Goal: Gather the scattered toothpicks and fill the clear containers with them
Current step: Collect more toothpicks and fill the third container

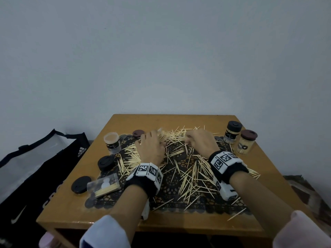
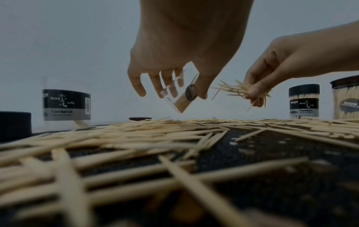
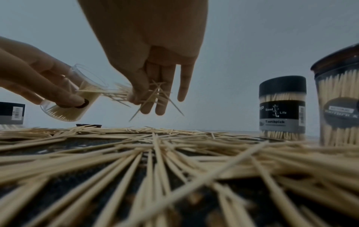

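Note:
Loose toothpicks [image 1: 189, 174] lie scattered over a dark lace mat [image 1: 168, 197] on the table. My left hand [image 1: 152, 145] holds a clear container [image 2: 179, 98] tilted above the mat, partly filled with toothpicks; the same container [image 3: 73, 102] shows at left in the right wrist view. My right hand [image 1: 198, 140] pinches a bundle of toothpicks [image 3: 143, 93] just beside the container's mouth. That bundle [image 2: 242, 90] points toward the container in the left wrist view.
An open clear labelled container [image 1: 112, 142] stands at back left, and another clear box [image 1: 103, 185] lies on its side near black lids [image 1: 106, 162]. Two capped full containers [image 1: 232, 134] [image 1: 246, 142] stand at back right. A brown lid [image 1: 138, 133] lies behind. Bags [image 1: 35, 169] sit left of the table.

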Motion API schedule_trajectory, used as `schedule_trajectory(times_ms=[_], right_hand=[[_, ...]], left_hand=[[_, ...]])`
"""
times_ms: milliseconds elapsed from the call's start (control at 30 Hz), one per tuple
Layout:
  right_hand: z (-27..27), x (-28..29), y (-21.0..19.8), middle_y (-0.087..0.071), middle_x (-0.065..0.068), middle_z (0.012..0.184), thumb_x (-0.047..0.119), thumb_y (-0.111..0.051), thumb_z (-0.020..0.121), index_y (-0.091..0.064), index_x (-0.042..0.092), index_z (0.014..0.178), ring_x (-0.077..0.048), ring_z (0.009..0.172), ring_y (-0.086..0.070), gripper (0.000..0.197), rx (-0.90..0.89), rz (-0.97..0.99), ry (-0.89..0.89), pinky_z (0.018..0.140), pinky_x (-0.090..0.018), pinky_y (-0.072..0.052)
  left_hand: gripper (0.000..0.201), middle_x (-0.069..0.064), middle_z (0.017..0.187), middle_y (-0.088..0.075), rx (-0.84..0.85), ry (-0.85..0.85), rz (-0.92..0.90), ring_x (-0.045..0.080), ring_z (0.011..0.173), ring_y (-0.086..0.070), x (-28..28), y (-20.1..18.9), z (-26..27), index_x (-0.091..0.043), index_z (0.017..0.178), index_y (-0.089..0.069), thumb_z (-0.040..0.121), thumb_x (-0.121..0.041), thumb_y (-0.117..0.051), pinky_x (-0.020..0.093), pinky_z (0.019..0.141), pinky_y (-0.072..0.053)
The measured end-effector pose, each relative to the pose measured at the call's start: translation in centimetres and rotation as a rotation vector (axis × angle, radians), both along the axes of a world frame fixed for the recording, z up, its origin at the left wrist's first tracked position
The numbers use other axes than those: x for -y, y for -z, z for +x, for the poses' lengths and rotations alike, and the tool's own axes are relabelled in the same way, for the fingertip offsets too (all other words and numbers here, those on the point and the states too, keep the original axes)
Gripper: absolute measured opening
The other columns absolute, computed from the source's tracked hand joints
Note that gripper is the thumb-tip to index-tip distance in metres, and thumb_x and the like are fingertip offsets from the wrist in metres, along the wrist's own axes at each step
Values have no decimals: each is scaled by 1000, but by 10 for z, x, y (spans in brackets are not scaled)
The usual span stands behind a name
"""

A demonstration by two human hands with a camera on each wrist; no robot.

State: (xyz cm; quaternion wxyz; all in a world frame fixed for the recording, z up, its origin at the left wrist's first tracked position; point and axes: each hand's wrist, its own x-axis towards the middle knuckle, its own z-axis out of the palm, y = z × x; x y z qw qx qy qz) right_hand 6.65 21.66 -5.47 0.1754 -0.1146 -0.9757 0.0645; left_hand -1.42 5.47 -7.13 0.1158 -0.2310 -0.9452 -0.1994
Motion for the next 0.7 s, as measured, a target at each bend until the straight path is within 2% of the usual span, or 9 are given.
schedule_trajectory(times_ms=[100, 233, 367, 433, 533, 600, 700], right_hand=[[0, 2, -2, -57, 9, 72, 22, -54, 97, -67, 13, 91, -7, 63, -51, 17, -78, -31, -19, 69, -23, -47], [1, 3, -2, -63, 4, 79, 23, -55, 95, -67, 10, 96, -7, 66, -52, 18, -173, -46, -39, 86, -26, -47], [1, 3, -1, -69, 2, 86, 23, -57, 94, -68, 11, 98, -10, 72, -59, 17, -179, -40, -54, 93, -31, -45], [0, 3, 0, -67, 6, 83, 21, -59, 93, -69, 12, 96, -9, 72, -59, 13, -166, -20, -81, 91, -31, -48], [-2, 4, 1, -54, 15, 73, 18, -61, 92, -69, 14, 88, -5, 66, -48, 9, -149, 46, -99, 84, -34, -49], [-2, 3, 1, -53, 14, 71, 19, -61, 93, -68, 15, 85, -6, 65, -48, 11, -145, 66, -103, 80, -34, -50], [-2, 2, 1, -61, 6, 75, 26, -57, 95, -68, 14, 87, -12, 69, -54, 18, -116, 88, -121, 80, -31, -49]], left_hand=[[46, 3, 136, -53, 18, 6, -18, 23, 130, -42, 0, 3, -2, -16, 132, -44, 94, -39, -57, 47, 107, -31], [49, 3, 139, -51, 36, 61, -41, 23, 132, -39, -1, 4, -3, -19, 136, -43, 93, -36, -59, 48, 111, -28], [53, -1, 141, -49, 18, 156, -36, 20, 135, -37, -3, 2, 0, -23, 139, -42, 92, -37, -62, 45, 113, -25], [53, -3, 139, -51, 25, 195, -19, 18, 133, -39, -4, 2, 0, -24, 137, -44, 90, -39, -64, 44, 113, -25], [54, -5, 134, -56, 26, 250, -4, 17, 128, -44, -5, 3, -1, -25, 134, -47, 87, -45, -66, 42, 111, -28], [54, -5, 132, -58, 24, 278, -5, 18, 126, -46, -6, 4, -1, -26, 132, -48, 86, -49, -66, 41, 109, -29], [55, -5, 129, -59, 25, 286, -4, 18, 123, -48, -5, 4, 0, -24, 131, -50, 86, -51, -65, 40, 107, -31]])
